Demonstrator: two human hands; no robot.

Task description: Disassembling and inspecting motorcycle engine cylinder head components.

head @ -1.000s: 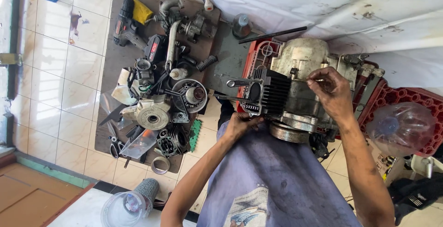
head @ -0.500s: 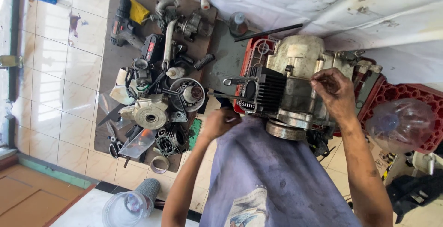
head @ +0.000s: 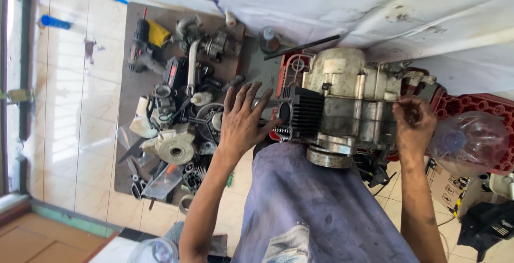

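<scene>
a grimy motorcycle engine (head: 342, 102) sits in the middle of the scene, resting against the near knee of a person in purple-grey trousers (head: 321, 209). its black finned cylinder (head: 301, 112) points left and its pale crankcase bulges toward the far side. it stands on a red plastic crate (head: 292, 67), of which only an edge shows on the far left of the engine.

the left hand (head: 243, 121) lies just left of the finned cylinder with fingers (head: 241, 97) spread wide apart and pointing away, the fingertips dark with grease; the thumb side touches or nearly touches the fins, and it grasps nothing. the right hand (head: 413, 124) is at the right end of the crankcase, fingers curled together against the casing; whether they pinch something small there cannot be told.

left of the left hand a brown board (head: 134, 81) on the tiled floor (head: 69, 108) carries a crowded heap of engine parts (head: 182, 129): a round pale cover, coils, pipes, and a black and yellow power drill (head: 143, 41) at its far end. a thin black rod (head: 302, 47) lies beyond the engine against a white tarpaulin (head: 332, 6). to the right, a clear plastic bottle (head: 468, 142) lies on a second red crate (head: 471, 105).
</scene>
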